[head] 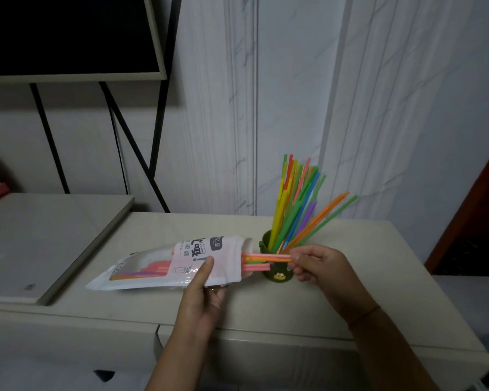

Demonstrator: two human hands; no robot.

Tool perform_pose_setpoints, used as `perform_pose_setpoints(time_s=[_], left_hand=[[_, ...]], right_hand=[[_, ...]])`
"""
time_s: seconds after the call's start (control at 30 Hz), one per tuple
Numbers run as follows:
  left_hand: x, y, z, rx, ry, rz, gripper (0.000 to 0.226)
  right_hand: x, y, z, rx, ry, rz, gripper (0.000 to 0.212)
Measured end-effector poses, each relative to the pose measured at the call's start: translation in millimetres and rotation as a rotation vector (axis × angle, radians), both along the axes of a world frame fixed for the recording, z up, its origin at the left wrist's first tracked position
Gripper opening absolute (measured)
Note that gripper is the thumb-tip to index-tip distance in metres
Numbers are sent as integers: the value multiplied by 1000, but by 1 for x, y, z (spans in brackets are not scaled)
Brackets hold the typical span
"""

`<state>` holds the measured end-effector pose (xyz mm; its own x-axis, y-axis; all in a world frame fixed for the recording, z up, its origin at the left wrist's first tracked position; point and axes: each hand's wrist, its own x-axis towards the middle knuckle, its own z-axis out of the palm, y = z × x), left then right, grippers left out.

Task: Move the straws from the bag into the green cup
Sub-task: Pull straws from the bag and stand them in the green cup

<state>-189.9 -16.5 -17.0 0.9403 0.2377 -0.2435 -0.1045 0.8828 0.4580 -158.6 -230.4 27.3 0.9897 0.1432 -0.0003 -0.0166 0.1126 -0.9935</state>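
Note:
A white and pink plastic straw bag (164, 266) is held level above the counter, its open mouth pointing right. My left hand (202, 294) grips it from below, thumb pressed on the printed front. Several pink, yellow and orange straws (261, 259) stick out of the mouth. My right hand (319, 266) pinches the ends of these straws, right in front of the green cup (274, 273). The cup stands on the counter behind the straws, with a small yellow figure on its front. Many coloured straws (297, 204) stand fanned out in it.
The beige counter (266, 311) runs to a front edge near me. A raised beige panel (40, 244) lies on the left. A dark screen (68, 35) on a black metal stand (158, 131) rises behind it. A dark red door edge (474, 210) is at the right.

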Motion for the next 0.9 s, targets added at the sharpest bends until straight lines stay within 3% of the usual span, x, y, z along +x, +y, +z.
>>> perform_pose_setpoints(time_s=[0.23,0.47,0.73,0.9], left_hand=[[2,-15,1,34,29,-2,56],[2,-19,1,120,65,29,55],[1,-6,3,5,36,79,54],[2,-6,3,-41,27,68,40]], right_hand=[[-6,17,-3,-112,-35,69,10],[-11,38,-8,-66,-37,28,14],[-5,18,-2,-72,-91,-8,13],[-2,11,2,-116,-139,-8,12]])
